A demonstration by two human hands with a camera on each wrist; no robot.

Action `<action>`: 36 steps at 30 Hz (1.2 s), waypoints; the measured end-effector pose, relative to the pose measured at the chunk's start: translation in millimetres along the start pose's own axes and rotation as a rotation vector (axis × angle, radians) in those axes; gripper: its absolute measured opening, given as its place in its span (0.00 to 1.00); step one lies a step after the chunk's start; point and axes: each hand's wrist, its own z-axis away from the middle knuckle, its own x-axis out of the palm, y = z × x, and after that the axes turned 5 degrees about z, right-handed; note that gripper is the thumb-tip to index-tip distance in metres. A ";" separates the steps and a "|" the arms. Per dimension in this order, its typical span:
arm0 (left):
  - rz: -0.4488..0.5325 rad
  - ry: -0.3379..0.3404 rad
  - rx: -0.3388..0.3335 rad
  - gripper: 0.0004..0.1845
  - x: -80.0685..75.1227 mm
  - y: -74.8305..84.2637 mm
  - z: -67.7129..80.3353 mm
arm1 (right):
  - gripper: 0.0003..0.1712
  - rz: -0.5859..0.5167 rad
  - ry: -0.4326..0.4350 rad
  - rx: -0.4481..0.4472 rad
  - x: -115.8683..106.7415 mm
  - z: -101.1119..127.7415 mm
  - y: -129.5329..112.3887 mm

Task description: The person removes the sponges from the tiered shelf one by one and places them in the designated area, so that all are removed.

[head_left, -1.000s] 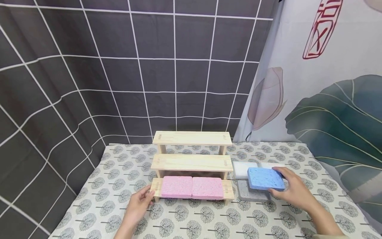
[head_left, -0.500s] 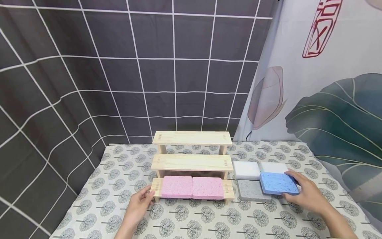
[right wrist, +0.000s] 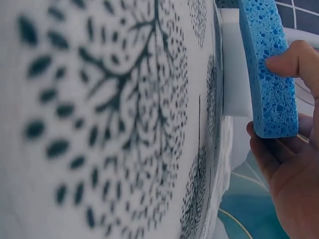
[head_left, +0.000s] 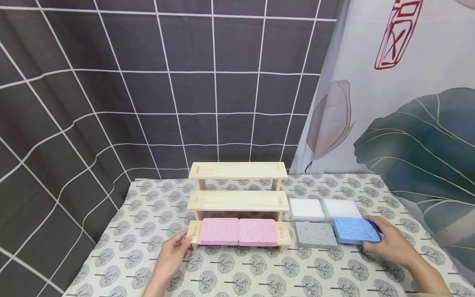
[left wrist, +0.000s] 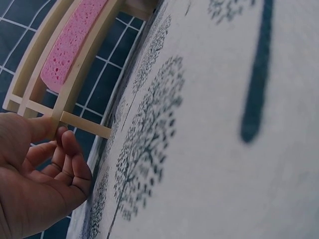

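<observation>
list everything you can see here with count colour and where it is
wooden shelf: 1, pale wood, three steps, middle of table
pink sponges: 2, side by side on lowest step
white sponges: 2, on cloth right of shelf, back row
grey sponge: 1, in front of left white sponge
blue sponge: 1, right of grey sponge, gripped by right hand
tablecloth: 1, white with dark tree print
grid backdrop: 1, dark grey, white lines
leaf curtain: 1, right
left hand: touches shelf's left end
right hand: holds blue sponge

Colours I see on the table

My right hand (head_left: pixel 393 245) grips a blue sponge (head_left: pixel 355 230); beside it lie one grey sponge (head_left: pixel 314 234) and two white sponges (head_left: pixel 307 209), two pink sponges (head_left: pixel 238 231) on a pale wooden rack (head_left: pixel 237 201), over a tree-print tablecloth (head_left: pixel 259 272).
</observation>
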 end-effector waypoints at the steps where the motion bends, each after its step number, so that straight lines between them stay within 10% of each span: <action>1: -0.002 0.000 -0.001 0.27 0.0 -0.2 -0.1 | 0.50 -0.002 -0.004 -0.004 0.2 0.3 1.3; 21: 0.030 -0.002 0.003 0.26 0.5 2.1 0.9 | 0.48 0.034 -0.069 -0.044 2.3 2.5 7.3; 36: 0.015 0.004 -0.011 0.27 0.1 0.6 0.3 | 0.34 0.024 0.189 -0.101 -5.1 -2.9 -18.6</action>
